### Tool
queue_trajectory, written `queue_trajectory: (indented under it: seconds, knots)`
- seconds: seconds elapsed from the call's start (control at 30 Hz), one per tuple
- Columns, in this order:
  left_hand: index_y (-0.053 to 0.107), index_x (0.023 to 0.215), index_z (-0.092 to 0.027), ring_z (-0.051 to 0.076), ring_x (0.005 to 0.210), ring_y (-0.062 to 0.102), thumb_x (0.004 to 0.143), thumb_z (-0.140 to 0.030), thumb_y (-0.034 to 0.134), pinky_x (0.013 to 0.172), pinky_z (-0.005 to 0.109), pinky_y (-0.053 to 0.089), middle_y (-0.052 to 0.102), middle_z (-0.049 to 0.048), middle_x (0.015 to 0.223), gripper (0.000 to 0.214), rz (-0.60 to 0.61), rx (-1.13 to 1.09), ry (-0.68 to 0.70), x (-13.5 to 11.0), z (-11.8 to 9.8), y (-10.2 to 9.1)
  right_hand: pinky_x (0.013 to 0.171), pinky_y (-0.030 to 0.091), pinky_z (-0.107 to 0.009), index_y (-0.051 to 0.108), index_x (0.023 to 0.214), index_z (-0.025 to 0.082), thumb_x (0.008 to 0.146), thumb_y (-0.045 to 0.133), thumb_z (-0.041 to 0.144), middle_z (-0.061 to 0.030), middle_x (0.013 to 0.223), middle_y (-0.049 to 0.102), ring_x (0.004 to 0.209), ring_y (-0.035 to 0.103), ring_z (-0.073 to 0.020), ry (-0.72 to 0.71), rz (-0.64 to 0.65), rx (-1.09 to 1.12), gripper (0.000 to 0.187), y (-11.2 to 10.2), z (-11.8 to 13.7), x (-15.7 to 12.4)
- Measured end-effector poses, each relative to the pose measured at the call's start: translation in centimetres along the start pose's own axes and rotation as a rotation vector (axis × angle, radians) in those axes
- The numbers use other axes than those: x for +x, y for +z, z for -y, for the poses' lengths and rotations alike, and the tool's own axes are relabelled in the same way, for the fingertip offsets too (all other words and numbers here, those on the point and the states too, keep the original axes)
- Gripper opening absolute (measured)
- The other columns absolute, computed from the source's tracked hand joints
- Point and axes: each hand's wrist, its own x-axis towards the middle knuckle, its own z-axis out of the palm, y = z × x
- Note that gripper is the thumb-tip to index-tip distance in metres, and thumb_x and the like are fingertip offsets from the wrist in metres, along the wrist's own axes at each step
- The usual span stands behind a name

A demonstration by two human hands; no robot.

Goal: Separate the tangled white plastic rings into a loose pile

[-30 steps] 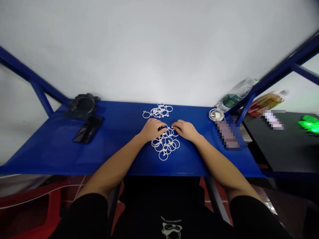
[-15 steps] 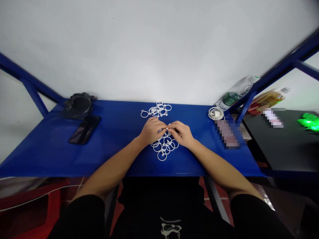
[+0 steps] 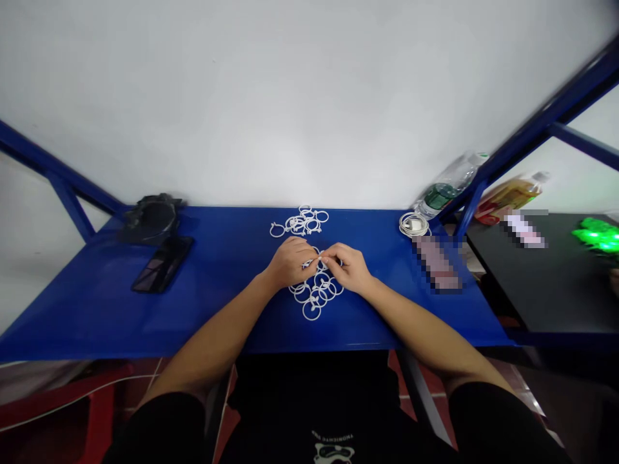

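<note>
My left hand point(image 3: 289, 262) and my right hand point(image 3: 348, 266) meet at the middle of a blue table point(image 3: 97, 303), fingertips pinched together on a white plastic ring point(image 3: 318, 261). Just below the hands lies a pile of several white rings point(image 3: 315, 292), partly under my fingers. A second cluster of white rings point(image 3: 300, 222) rests farther back near the wall, apart from both hands.
A black phone point(image 3: 162, 272) and a dark object point(image 3: 151, 218) lie at the back left. A coiled white cable point(image 3: 413, 225) and a clear bottle point(image 3: 447, 185) sit at the back right. A blue frame post point(image 3: 527, 138) slants up; a black table point(image 3: 546, 283) adjoins on the right.
My hands have drawn together and lifted from resting on the near pile into a pinch on one ring. The view has shifted slightly.
</note>
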Motion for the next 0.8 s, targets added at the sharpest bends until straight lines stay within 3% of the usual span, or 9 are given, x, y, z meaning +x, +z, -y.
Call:
queue_trajectory:
  seconds: [0.1, 0.23, 0.3, 0.43, 0.53, 0.67, 0.73, 0.8]
  knots:
    - [0.072, 0.088, -0.025, 0.019, 0.086, 0.069, 0.093, -0.027, 0.063, 0.089, 0.040, 0.051, 0.077, 0.0007, 0.088, 0.011, -0.019, 0.024, -0.093, -0.4, 1.6, -0.4, 0.079, 0.055, -0.031, 0.071, 0.102, 0.023, 0.103, 0.057, 0.026, -0.0056, 0.098, 0.077, 0.090, 0.071, -0.0184, -0.003, -0.043, -0.133, 0.015, -0.8, -1.4, -0.1]
    - [0.072, 0.093, -0.023, 0.022, 0.096, 0.067, 0.097, -0.028, 0.059, 0.095, 0.042, 0.049, 0.075, 0.0052, 0.099, 0.015, -0.186, 0.152, -0.452, -1.9, 5.8, -1.3, 0.070, 0.051, -0.030, 0.073, 0.098, 0.022, 0.098, 0.059, 0.027, -0.0048, 0.088, 0.075, 0.079, 0.069, -0.0189, 0.146, -0.069, -0.339, 0.015, -2.1, -4.2, 0.0]
    - [0.072, 0.095, -0.021, 0.024, 0.099, 0.063, 0.097, -0.031, 0.060, 0.098, 0.044, 0.047, 0.073, 0.0069, 0.101, 0.015, -0.184, 0.215, -0.648, -2.8, 7.9, -1.6, 0.068, 0.049, -0.030, 0.074, 0.093, 0.022, 0.094, 0.063, 0.026, -0.0041, 0.085, 0.075, 0.077, 0.068, -0.0187, 0.237, -0.024, -0.393, 0.011, -2.5, -5.1, 0.2]
    - [0.073, 0.094, -0.016, 0.030, 0.099, 0.057, 0.087, -0.040, 0.077, 0.097, 0.053, 0.044, 0.069, 0.0109, 0.097, 0.026, -0.156, 0.273, -0.833, -4.3, 10.4, -1.5, 0.066, 0.047, -0.028, 0.074, 0.091, 0.022, 0.094, 0.068, 0.032, -0.0017, 0.081, 0.074, 0.071, 0.066, -0.0172, 0.332, 0.080, -0.343, 0.012, -2.3, -5.8, 0.4]
    - [0.072, 0.079, -0.019, 0.034, 0.107, 0.055, 0.078, -0.036, 0.086, 0.101, 0.058, 0.040, 0.069, 0.0119, 0.098, 0.022, -0.118, 0.281, -0.918, -4.4, 10.5, -1.3, 0.067, 0.049, -0.029, 0.072, 0.110, 0.022, 0.095, 0.068, 0.038, -0.0003, 0.080, 0.074, 0.069, 0.066, -0.0164, 0.329, 0.087, -0.249, 0.022, -1.8, -5.5, 0.2]
    - [0.074, 0.078, -0.025, 0.034, 0.112, 0.060, 0.079, -0.027, 0.080, 0.105, 0.057, 0.041, 0.073, 0.0083, 0.111, 0.007, -0.115, 0.240, -1.035, -3.3, 9.1, -1.6, 0.066, 0.050, -0.029, 0.073, 0.111, 0.022, 0.096, 0.067, 0.036, -0.0006, 0.079, 0.074, 0.067, 0.066, -0.0164, 0.279, 0.108, -0.181, 0.021, -1.3, -4.7, 0.0]
    - [0.074, 0.084, -0.026, 0.029, 0.107, 0.064, 0.085, -0.027, 0.074, 0.102, 0.050, 0.046, 0.075, 0.0060, 0.109, 0.002, -0.210, 0.165, -0.966, -2.5, 7.7, -1.6, 0.067, 0.051, -0.030, 0.073, 0.111, 0.022, 0.097, 0.066, 0.037, -0.0016, 0.081, 0.074, 0.069, 0.066, -0.0167, 0.247, 0.065, -0.150, 0.021, -1.2, -4.1, 0.0]
    - [0.074, 0.084, -0.025, 0.024, 0.101, 0.067, 0.087, -0.027, 0.072, 0.100, 0.044, 0.049, 0.076, 0.0040, 0.101, 0.005, -0.263, 0.080, -0.801, -1.6, 5.8, -1.2, 0.069, 0.053, -0.030, 0.074, 0.111, 0.022, 0.099, 0.064, 0.039, -0.0029, 0.084, 0.073, 0.070, 0.066, -0.0166, 0.204, 0.008, -0.115, 0.022, -1.1, -3.2, -0.1]
